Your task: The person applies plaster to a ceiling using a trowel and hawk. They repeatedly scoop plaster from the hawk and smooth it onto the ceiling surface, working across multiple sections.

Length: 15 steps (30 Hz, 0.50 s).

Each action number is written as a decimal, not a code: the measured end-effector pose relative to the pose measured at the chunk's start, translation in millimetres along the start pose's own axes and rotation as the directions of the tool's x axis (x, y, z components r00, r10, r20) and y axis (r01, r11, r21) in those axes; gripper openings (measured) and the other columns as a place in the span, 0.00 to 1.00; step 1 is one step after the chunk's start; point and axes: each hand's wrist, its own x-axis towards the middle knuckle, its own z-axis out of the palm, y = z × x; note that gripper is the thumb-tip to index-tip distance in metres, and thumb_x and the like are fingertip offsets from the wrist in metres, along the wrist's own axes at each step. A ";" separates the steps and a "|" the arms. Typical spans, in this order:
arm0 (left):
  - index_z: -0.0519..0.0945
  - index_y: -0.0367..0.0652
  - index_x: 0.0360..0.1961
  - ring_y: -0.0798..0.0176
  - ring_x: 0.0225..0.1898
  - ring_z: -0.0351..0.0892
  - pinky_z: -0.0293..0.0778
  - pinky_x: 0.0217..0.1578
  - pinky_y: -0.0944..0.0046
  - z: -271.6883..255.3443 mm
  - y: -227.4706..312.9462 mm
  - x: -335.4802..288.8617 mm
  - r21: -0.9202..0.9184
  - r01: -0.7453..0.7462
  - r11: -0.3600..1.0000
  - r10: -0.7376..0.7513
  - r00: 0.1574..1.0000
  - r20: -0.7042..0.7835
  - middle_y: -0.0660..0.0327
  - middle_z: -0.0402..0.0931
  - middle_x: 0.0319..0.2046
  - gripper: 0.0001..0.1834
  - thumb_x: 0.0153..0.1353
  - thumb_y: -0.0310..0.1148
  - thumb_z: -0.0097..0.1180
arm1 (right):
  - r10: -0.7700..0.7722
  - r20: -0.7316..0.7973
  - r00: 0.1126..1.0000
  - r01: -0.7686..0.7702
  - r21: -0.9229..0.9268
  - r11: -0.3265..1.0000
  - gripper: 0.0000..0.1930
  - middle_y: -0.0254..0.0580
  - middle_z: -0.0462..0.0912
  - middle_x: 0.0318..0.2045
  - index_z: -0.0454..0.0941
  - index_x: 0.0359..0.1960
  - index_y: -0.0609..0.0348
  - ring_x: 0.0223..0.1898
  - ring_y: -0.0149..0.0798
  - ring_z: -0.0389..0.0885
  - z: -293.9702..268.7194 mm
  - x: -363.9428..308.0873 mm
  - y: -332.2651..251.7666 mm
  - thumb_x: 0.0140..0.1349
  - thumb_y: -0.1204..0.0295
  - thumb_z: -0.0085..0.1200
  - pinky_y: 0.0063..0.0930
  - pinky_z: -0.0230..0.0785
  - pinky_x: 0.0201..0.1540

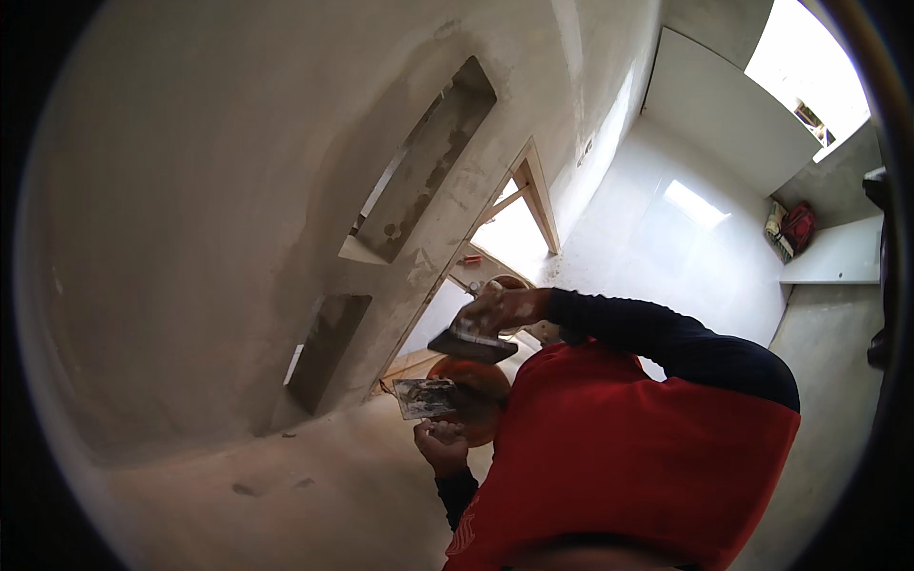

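My right hand (490,310) is wrapped round the handle of a dark plastering float (473,345), its flat plate facing down. Lower in the picture, my left hand (442,447) grips a trowel with a rectangular metal blade (419,400). Wet-looking grey smears lie on that blade. Only a small gap parts the two tools. Behind and partly under them stands a round orange bucket (483,381), partly hidden by the tools and my red shirt. What it holds is hard to make out.
A plastered wall (200,228) fills the left side, with a long recess (433,162) and a shorter one (328,352). Beside it are a wooden frame (540,205) and a small red object (472,259). A red-and-dark bundle (798,228) lies far right.
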 end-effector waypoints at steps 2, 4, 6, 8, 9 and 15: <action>0.58 0.57 0.19 0.72 0.14 0.45 0.61 0.28 0.64 1.2 3.2 -1.5 0.009 0.015 1.000 -0.015 1.000 0.003 0.73 0.44 0.14 0.16 0.60 0.35 0.51 | 0.022 -0.255 0.967 0.074 0.361 0.930 0.24 0.47 0.72 0.66 0.69 0.65 0.66 0.62 0.42 0.77 -10.6 -22.7 -33.9 0.71 0.68 0.55 0.39 0.70 0.64; 0.58 0.57 0.18 0.72 0.13 0.43 0.60 0.28 0.64 1.6 5.6 -1.9 0.013 0.045 0.999 -0.045 0.998 0.039 0.73 0.43 0.12 0.17 0.59 0.35 0.51 | -0.249 -0.206 0.946 0.316 0.431 0.845 0.32 0.48 0.76 0.61 0.67 0.67 0.66 0.61 0.37 0.77 -30.4 -23.8 -72.8 0.68 0.59 0.58 0.39 0.68 0.66; 0.57 0.58 0.17 0.72 0.12 0.43 0.60 0.27 0.64 1.6 6.8 -1.3 0.042 0.034 0.999 -0.036 0.998 0.051 0.73 0.44 0.12 0.17 0.59 0.34 0.51 | -0.504 -0.305 0.808 0.589 0.399 0.703 0.27 0.47 0.77 0.61 0.68 0.66 0.64 0.60 0.39 0.77 -45.2 -30.2 -101.8 0.72 0.59 0.52 0.39 0.68 0.67; 0.58 0.58 0.17 0.72 0.12 0.43 0.60 0.27 0.64 1.6 7.2 -0.9 0.030 0.050 0.998 -0.053 0.995 0.090 0.73 0.45 0.12 0.17 0.59 0.34 0.50 | -0.525 -0.515 0.677 0.718 0.307 0.624 0.26 0.46 0.75 0.63 0.67 0.67 0.62 0.62 0.39 0.75 -65.7 -13.3 -128.8 0.76 0.58 0.47 0.39 0.68 0.67; 0.58 0.58 0.17 0.72 0.12 0.44 0.60 0.27 0.64 1.7 7.3 -1.0 0.021 0.051 0.998 -0.053 0.994 0.094 0.73 0.45 0.11 0.17 0.59 0.33 0.50 | -0.603 -0.489 0.631 0.761 0.239 0.603 0.27 0.47 0.73 0.64 0.65 0.68 0.63 0.64 0.42 0.74 -72.3 -12.2 -137.5 0.76 0.57 0.47 0.41 0.66 0.69; 0.58 0.57 0.17 0.72 0.12 0.44 0.59 0.26 0.64 2.8 6.5 -4.7 0.022 0.048 0.999 -0.049 0.995 0.082 0.73 0.46 0.11 0.17 0.57 0.32 0.51 | -0.665 -0.528 0.529 0.843 0.237 0.483 0.24 0.50 0.71 0.65 0.62 0.69 0.62 0.66 0.49 0.71 -101.2 31.5 -189.5 0.78 0.60 0.42 0.50 0.63 0.71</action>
